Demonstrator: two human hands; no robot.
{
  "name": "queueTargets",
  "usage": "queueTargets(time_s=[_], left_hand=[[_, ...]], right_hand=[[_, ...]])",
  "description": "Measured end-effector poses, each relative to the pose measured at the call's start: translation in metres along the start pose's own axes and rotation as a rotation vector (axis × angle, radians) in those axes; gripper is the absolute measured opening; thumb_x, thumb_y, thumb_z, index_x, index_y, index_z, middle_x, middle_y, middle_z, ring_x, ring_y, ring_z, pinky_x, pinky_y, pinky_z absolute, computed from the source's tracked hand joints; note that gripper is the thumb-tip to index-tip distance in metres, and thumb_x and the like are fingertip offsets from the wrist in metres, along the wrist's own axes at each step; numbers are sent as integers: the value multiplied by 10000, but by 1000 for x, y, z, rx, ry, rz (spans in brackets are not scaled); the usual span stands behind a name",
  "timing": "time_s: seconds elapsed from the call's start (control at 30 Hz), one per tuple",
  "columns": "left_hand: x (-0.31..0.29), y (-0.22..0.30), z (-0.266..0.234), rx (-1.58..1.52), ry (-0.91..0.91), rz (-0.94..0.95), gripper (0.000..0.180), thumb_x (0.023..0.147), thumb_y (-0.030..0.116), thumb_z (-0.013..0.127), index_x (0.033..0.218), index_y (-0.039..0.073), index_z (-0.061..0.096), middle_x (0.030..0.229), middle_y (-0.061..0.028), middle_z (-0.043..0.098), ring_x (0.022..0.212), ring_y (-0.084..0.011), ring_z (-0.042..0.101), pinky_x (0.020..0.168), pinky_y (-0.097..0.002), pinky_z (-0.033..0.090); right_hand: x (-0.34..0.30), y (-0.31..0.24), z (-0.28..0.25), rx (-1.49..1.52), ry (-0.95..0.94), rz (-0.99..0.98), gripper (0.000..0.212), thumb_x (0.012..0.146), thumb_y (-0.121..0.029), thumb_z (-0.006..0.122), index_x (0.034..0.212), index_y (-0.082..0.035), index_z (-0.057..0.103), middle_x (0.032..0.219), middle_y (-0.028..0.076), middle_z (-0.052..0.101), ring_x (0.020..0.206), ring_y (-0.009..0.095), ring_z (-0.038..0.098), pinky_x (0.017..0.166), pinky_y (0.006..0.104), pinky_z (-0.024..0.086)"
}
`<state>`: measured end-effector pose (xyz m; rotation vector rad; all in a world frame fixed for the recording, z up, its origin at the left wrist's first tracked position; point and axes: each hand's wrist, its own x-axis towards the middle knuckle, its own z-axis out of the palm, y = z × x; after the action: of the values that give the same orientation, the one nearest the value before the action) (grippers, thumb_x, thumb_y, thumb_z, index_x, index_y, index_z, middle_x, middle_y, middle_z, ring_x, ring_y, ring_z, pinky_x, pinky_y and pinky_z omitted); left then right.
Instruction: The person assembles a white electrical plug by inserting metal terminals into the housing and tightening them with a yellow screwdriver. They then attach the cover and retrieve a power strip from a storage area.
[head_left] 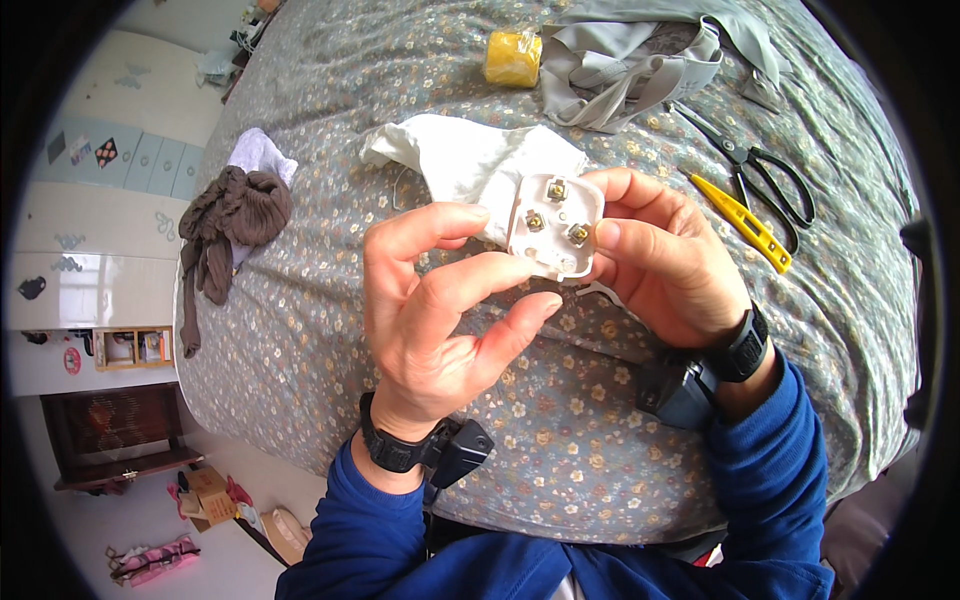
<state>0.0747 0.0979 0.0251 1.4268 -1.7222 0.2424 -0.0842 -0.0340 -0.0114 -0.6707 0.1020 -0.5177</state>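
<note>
Between the thumb and fingers of my right hand (pixel 665 250) is a small white plastic electrical fitting (pixel 555 247), its open side facing up. Three brass-coloured metal terminals sit inside it. My left hand (pixel 440 310) is beside it with thumb and fingers spread; its index fingertip reaches the fitting's lower left edge, and I cannot tell if it touches. A thin white piece (pixel 600 290) shows just under the right hand, partly hidden. Behind the fitting lies a crumpled white cloth (pixel 470 155) on the flowered bed cover (pixel 570 430).
At the right lie black-handled scissors (pixel 740 155) and a yellow utility knife (pixel 745 222). A yellow tape roll (pixel 512 60) sits by grey clothing (pixel 630 65) at the far side. Brown clothing (pixel 240 210) rests near the bed's left edge. A cardboard box (pixel 208 497) stands beyond it.
</note>
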Motion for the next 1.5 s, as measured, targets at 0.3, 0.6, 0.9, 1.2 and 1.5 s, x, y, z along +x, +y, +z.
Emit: queueTargets(time_s=[0.3,0.6,0.9,1.2,1.5], left_hand=[[0,-2,1,73,8,7,444,620,79,863,1028,148,703,1149,-50,596,1018,-265,562,848,-367,491],[7,-3,-3,112,-31,137,452,594,-18,818,1015,113,719,1134,-41,666,1053,-266,611,864,-342,534],[7,-4,-2,89,-36,128,411,594,-35,793,976,103,731,1089,-31,686,1024,-253,619,850,-341,536],[3,-10,3,-138,7,-43,493,654,-21,774,1126,48,651,1120,-113,635,993,-254,630,850,-338,521],[-5,-6,4,-925,-80,-577,412,867,14,584,1264,-63,506,986,-71,628,970,-131,599,873,-272,473]], right_hand=[[0,-3,0,20,7,51,237,890,-67,677,1109,7,624,1007,74,681,876,143,666,782,280,568],[-2,-4,2,-3,23,84,241,899,-100,673,1107,16,634,979,75,688,851,137,666,745,265,563],[-2,-3,6,-31,67,106,237,886,-126,702,1070,11,643,952,62,683,802,126,656,689,242,556],[-2,-3,8,-76,95,116,242,862,-125,732,1041,10,643,942,63,678,796,119,653,675,236,551],[-1,-1,9,-119,112,86,247,853,-113,730,1044,16,642,930,56,680,790,115,651,690,232,542]])
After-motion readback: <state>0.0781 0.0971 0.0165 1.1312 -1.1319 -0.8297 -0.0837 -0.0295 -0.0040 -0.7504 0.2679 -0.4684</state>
